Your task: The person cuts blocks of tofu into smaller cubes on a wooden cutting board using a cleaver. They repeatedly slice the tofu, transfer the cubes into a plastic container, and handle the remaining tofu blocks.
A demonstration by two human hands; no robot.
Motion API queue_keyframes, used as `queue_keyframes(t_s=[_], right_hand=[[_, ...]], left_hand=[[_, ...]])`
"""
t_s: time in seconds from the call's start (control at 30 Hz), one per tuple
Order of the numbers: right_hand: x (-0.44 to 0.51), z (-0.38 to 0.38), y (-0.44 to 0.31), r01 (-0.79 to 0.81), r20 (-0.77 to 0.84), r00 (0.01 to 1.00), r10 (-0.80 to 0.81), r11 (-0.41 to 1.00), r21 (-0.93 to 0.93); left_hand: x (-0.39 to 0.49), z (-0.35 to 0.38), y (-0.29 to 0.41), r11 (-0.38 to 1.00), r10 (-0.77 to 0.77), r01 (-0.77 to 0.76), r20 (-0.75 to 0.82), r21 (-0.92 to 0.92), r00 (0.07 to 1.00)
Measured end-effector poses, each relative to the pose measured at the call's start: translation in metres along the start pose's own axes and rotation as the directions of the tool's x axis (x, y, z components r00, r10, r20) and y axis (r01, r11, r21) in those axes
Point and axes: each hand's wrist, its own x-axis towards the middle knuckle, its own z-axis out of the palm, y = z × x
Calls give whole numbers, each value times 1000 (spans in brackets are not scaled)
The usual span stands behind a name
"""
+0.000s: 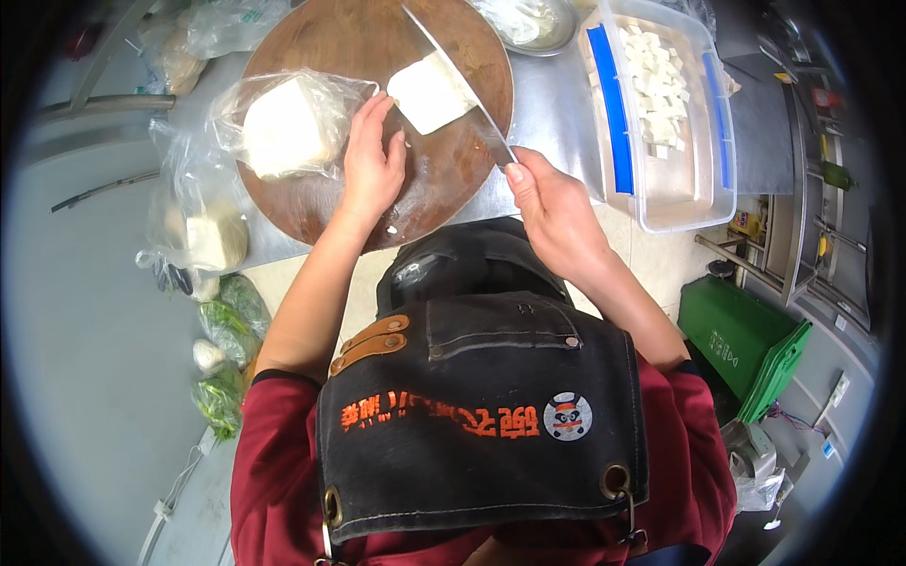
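Note:
My right hand [559,212] grips a kitchen knife [453,67], its blade seen nearly edge-on and slanting up to the left. The blade lies along the right side of a white tofu block [430,95] on a round wooden chopping board [439,191]. Fingers extended and thumb apart, my left hand [375,159] is at the block's left corner; whether the fingertips press on it I cannot tell. Left of that hand, a larger white tofu block [287,131] sits in a clear plastic bag [340,92], partly on the board.
Right of the board, a clear plastic box [679,205] with blue latches holds white tofu cubes [651,78]. A metal bowl [548,42] stands behind. Another bagged block [216,237] is at the metal table's left edge. Bagged greens [219,396] and a green bin [740,347] are lower down.

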Motion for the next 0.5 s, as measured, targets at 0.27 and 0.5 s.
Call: queue_keyframes(t_s=[0.27, 0.5], right_hand=[[9, 17, -12, -59, 56, 996, 65, 994, -95], [-4, 6, -8, -51, 34, 998, 50, 999, 17]], left_hand=[[-7, -13, 4, 997, 71, -72, -33, -35, 997], [-7, -2, 7, 995, 35, -43, -90, -85, 995]])
